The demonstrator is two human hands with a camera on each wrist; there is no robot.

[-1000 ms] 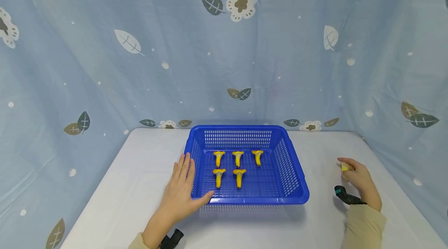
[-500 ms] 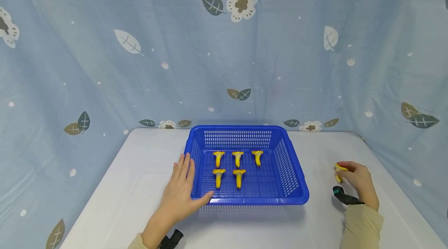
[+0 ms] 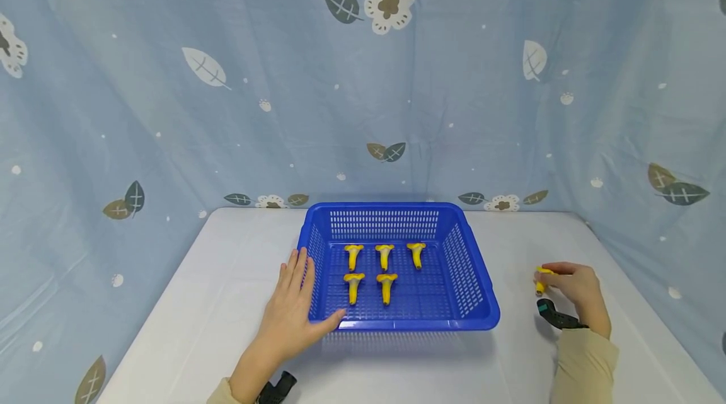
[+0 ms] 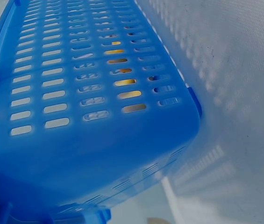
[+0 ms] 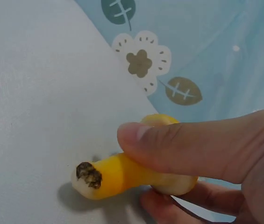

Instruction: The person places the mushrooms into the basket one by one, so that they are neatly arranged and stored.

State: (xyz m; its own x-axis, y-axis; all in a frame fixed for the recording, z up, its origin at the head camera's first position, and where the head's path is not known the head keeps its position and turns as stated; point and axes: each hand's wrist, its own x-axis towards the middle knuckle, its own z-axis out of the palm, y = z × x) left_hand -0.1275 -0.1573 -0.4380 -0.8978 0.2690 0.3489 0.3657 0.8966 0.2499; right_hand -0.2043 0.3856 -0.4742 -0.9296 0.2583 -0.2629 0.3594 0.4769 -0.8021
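Note:
My right hand (image 3: 577,285) pinches a yellow mushroom (image 3: 541,282) between thumb and fingers, to the right of the basket. In the right wrist view, the dark-tipped stem of the mushroom (image 5: 110,176) points left, low over the white tabletop, while the thumb covers part of it. My left hand (image 3: 292,316) lies with spread, straight fingers on the left front corner of a blue plastic basket (image 3: 420,326). Inside stand out several yellow mushrooms (image 3: 386,289) in two rows, caps toward the back. Through slots of the basket wall (image 4: 94,154), bits of yellow show in the left wrist view.
A white-covered table (image 3: 227,278) carries the basket. Behind it and at both sides hangs a blue curtain (image 3: 295,108) with leaf and flower prints. Black wrist devices sit at both wrists; the right one (image 3: 558,316) is close to the tabletop.
My right hand has shifted slightly left with the mushroom, whose stem has come into clearer view. The left hand and the mushrooms in the basket have stayed put.

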